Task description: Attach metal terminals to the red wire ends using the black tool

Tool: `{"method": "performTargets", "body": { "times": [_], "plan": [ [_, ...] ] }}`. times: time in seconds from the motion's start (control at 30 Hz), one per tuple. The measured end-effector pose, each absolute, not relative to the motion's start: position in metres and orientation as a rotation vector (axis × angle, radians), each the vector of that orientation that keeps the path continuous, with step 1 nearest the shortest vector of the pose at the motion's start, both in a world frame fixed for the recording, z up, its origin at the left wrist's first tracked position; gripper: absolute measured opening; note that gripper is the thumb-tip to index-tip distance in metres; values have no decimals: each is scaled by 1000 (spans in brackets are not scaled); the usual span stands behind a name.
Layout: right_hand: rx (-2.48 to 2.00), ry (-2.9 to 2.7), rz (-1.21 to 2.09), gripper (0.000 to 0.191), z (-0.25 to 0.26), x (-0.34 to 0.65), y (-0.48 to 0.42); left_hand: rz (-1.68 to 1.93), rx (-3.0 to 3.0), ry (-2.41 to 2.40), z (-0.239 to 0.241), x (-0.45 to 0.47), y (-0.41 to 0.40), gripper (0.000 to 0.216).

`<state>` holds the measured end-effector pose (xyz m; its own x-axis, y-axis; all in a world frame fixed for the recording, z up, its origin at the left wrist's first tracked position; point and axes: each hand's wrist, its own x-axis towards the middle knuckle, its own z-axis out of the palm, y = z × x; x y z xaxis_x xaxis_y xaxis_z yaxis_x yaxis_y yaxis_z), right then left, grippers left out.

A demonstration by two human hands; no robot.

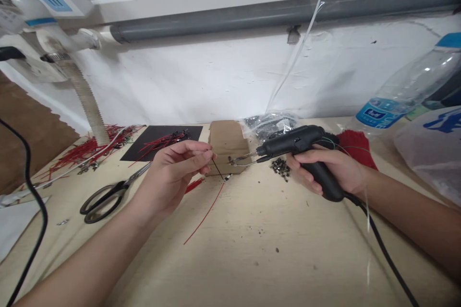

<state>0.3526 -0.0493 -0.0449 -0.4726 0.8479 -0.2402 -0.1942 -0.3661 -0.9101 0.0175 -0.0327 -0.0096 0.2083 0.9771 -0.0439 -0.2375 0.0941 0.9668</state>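
Note:
My left hand pinches one end of a thin black wire between thumb and fingers. At its lower end is a small black-and-silver component, by the front edge of a cardboard piece. A red wire trails from the component toward me. My right hand is wrapped round the handle of a black soldering gun. Its metal tip points left over the cardboard, above and apart from the component. A thin greenish strand runs from the gun's rear.
Black-handled scissors lie at left, near a black sheet bearing red-wired parts and a red wire heap. Small black components are piled below the gun. Behind are a plastic bag, red wire bundle and water bottle.

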Motion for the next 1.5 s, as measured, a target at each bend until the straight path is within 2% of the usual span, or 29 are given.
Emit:
{"method": "performTargets", "body": {
  "times": [1.5],
  "plan": [
    [-957, -1241, 1869, 28, -46, 354, -48, 1104, 1189, 951, -10, 20, -36, 16]
  ]
}}
